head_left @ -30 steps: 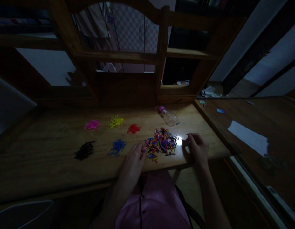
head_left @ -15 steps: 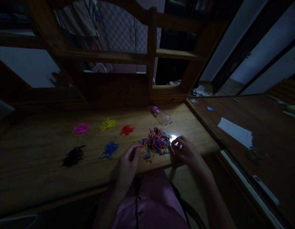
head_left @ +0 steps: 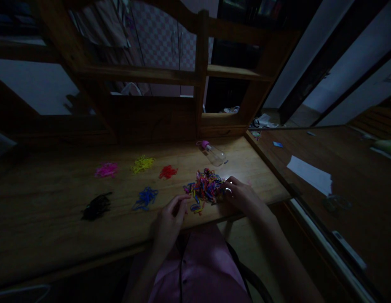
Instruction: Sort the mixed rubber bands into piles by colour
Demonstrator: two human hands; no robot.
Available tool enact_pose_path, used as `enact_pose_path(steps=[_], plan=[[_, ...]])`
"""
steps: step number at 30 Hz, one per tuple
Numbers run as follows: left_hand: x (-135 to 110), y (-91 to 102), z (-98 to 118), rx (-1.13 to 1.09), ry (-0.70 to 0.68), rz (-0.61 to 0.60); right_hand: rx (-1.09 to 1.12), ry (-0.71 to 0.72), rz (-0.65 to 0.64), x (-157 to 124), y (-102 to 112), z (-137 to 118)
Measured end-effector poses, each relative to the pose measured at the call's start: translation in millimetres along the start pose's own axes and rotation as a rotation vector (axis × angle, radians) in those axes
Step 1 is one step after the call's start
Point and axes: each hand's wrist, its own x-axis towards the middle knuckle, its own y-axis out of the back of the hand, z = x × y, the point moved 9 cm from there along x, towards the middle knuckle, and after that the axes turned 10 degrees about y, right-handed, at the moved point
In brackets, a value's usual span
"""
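Observation:
A tangled heap of mixed-colour rubber bands [head_left: 207,187] lies on the wooden desk between my hands. My left hand [head_left: 170,216] is at its left edge, thumb and index finger slightly apart, with nothing visible between them. At the right edge, the bent fingers of my right hand [head_left: 242,194] press together into the bands; what they pinch is hidden. Single-colour piles lie to the left: red bands [head_left: 168,171], blue bands [head_left: 145,198], yellow bands [head_left: 142,164], pink bands [head_left: 106,169] and black bands [head_left: 97,207].
A clear bottle with a pink cap [head_left: 215,155] lies on its side behind the heap. Wooden shelving [head_left: 202,75] rises along the desk's back. On the brown surface at right are white papers [head_left: 311,174], glasses [head_left: 336,203] and a small blue card [head_left: 277,144].
My right hand has moved left, its fingers now further into the heap. My left thumb and index finger have parted slightly. The piles stay in place.

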Motion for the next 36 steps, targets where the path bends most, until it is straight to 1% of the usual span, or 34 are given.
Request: enact_pose_path(steps=[2, 4, 7, 9, 12, 14, 16, 20, 23, 26, 32, 34, 36], plan=[[0, -0.6, 1, 0.01, -0.005, -0.003, -0.073, -0.001, -0.068, 7, 1, -6], [0, -0.6, 1, 0.027, -0.004, -0.001, -0.12, 0.013, -0.1, 12, 3, -10], [-2, 0.2, 3, 0.039, -0.004, 0.002, -0.092, 0.044, -0.072, 16, 6, -11], [-2, 0.5, 4, 0.033, -0.008, 0.0, 0.015, 0.043, -0.013, 16, 8, -5], [-3, 0.3, 5, 0.025, -0.011, -0.008, 0.268, 0.027, 0.123, 12, 11, 8], [-2, -0.2, 5, 0.019, -0.012, -0.014, 0.417, 0.002, 0.223, 8, 14, 19], [-2, -0.5, 5, 0.012, -0.011, -0.018, 0.519, -0.044, 0.288, 3, 13, 30], [-2, -1.1, 4, 0.012, -0.007, -0.024, 0.698, -0.163, 0.296, -2, -1, 46], [-2, -0.1, 5, 0.019, 0.003, -0.013, 0.814, -0.201, 0.325, -4, -7, 48], [-2, 0.7, 6, 0.021, -0.001, -0.006, 0.767, -0.175, 0.363, -4, -1, 43], [-3, 0.7, 9, 0.026, -0.015, -0.009, 0.582, -0.096, 0.406, -4, 21, 24], [-3, 1.6, 9, 0.022, -0.01, -0.002, 0.563, -0.074, 0.403, -4, 26, 20], [-3, 1.2, 9, 0.015, -0.01, -0.009, 0.602, -0.071, 0.382, -3, 26, 19]])
